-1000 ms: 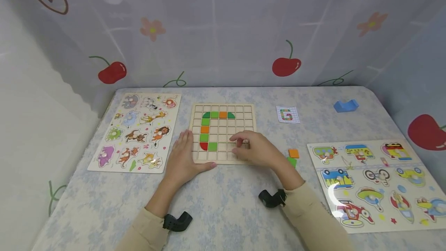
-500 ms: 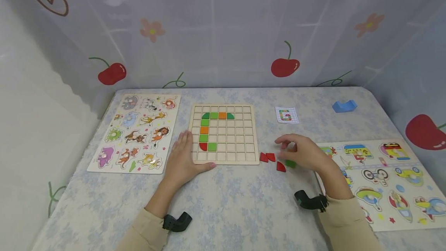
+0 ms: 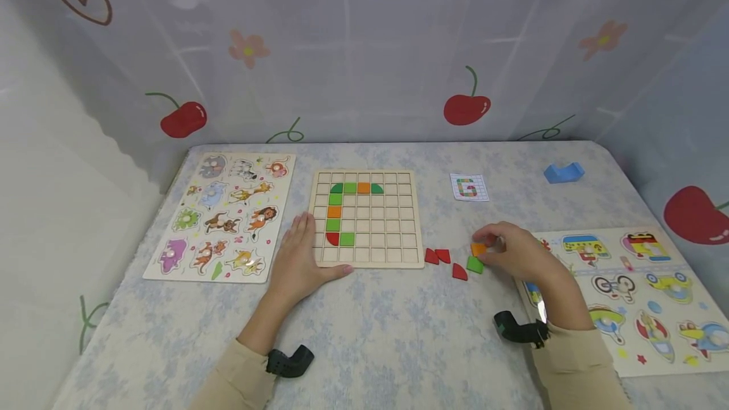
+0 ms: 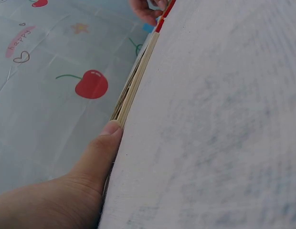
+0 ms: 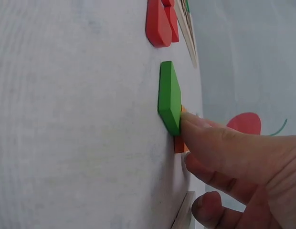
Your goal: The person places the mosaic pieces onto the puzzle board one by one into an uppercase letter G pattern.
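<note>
In the head view, the left hand (image 3: 297, 264) lies with straight fingers along the left edge of a wooden grid board (image 3: 393, 266), its thumb at the front edge. Green, orange and red tiles fill some cells in a C-like outline, with a green square (image 3: 347, 240) at its lower end. On the right, the right hand (image 3: 515, 250) has thumb and index finger about an orange square tile (image 3: 477, 249), pinching it at the table. A green square tile (image 5: 170, 98) lies right beside the thumb in the right wrist view. Three red quarter-round tiles (image 3: 459, 272) lie near the board's right corner.
A small pattern card (image 3: 469, 188) lies behind the loose tiles. An animal puzzle board (image 3: 228, 242) is at the left, a vehicle puzzle board (image 3: 643, 334) under the right forearm. A blue notched block (image 3: 564, 173) sits at the back right.
The right hand has moved right, from over the grid board to the loose tiles, and now pinches the orange square. The red tiles it covered are visible. The left hand stays put.
</note>
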{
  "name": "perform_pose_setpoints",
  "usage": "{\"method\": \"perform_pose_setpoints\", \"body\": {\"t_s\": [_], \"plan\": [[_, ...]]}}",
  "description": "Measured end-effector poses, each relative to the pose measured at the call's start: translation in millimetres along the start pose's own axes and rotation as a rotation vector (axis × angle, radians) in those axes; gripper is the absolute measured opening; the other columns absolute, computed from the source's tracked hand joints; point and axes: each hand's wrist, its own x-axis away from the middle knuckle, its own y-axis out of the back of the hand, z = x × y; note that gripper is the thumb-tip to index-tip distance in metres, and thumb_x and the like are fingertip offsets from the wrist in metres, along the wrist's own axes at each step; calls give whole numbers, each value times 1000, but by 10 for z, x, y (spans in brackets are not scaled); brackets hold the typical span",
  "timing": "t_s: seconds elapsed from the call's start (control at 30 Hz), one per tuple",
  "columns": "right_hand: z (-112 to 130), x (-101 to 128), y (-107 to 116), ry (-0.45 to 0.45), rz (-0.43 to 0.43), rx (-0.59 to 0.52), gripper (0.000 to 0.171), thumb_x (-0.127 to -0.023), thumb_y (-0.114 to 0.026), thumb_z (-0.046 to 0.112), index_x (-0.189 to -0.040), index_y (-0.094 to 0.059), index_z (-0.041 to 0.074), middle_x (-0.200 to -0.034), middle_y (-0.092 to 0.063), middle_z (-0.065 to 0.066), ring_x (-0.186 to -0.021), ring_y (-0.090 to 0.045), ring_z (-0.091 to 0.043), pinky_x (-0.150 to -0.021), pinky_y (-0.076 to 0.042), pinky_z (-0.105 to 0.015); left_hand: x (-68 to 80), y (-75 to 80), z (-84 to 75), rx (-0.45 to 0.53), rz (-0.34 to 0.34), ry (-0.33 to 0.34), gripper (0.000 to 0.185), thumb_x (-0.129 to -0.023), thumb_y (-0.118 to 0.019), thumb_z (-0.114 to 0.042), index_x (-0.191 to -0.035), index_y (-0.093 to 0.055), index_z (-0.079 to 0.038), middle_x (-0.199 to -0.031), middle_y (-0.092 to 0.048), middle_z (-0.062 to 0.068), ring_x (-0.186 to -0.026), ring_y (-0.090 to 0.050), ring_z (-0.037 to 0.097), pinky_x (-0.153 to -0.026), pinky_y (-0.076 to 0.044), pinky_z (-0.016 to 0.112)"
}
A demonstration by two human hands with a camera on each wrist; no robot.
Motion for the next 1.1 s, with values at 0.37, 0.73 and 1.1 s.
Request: {"method": "perform_pose_setpoints", "body": {"t_s": [0.37,0.73,1.1], "plan": [[-10,-52,-5,-16,6,2,18,-87,-74,11,-104,-70,12,-109,-62,-12,-102,-53,-30,-89,-50,-51,-5,-4,5,1,-1,0,135,-66,-74,-77,-159,-13,-1,-168,-10,14,-156,-5,28,-127,-11,47],[39,-92,-9,36,15,-56,14,-89,-74,14,-97,-63,15,-92,-60,-4,-85,-51,-22,-68,-43,-30,-13,7,-10,3,4,14,136,-65,-74,-78,-159,-12,-3,-168,-9,14,-156,-4,28,-127,-10,49],[272,-297,-193,117,-24,-170,15,-94,-68,18,-107,-61,13,-102,-60,-5,-96,-53,-22,-79,-48,-33,-9,-5,-3,2,-2,6,135,-65,-74,-78,-159,-13,-2,-168,-10,14,-156,-4,28,-127,-11,48]]}}
